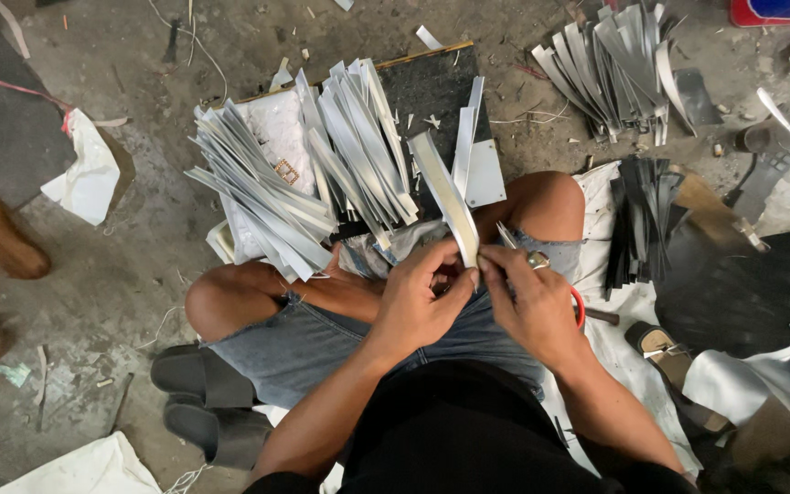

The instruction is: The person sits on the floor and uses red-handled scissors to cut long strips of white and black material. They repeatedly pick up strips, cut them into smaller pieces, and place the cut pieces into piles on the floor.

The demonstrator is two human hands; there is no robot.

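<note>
The person sits cross-legged on the floor (121,274) and holds one long silver strip (445,197) above the lap. The left hand (413,306) is closed around the lower end of this strip, pinching it between thumb and fingers. The right hand (532,306) is closed too; it wears a ring, and a thin pointed piece, which I judge to be the tip of scissors with a red handle (579,306), comes out between its fingers just beside the strip. How exactly the right fingers sit on the tool is hidden.

The strip stands tilted, its top end leaning away from the body toward the black board (432,87) and the big pile of silver strips (304,174) in front of the knees. A second pile of silver strips (610,69) lies further away to the right, and a stack of dark strips (637,220) rests on a white cloth (619,343) near the right knee.

To do this step well, I think the left hand should keep its pinch close to the place where the tool meets the strip, so the thin material does not bend or slip. The long free end should stay away from the pile, because touching it could turn the strip in the fingers.
</note>
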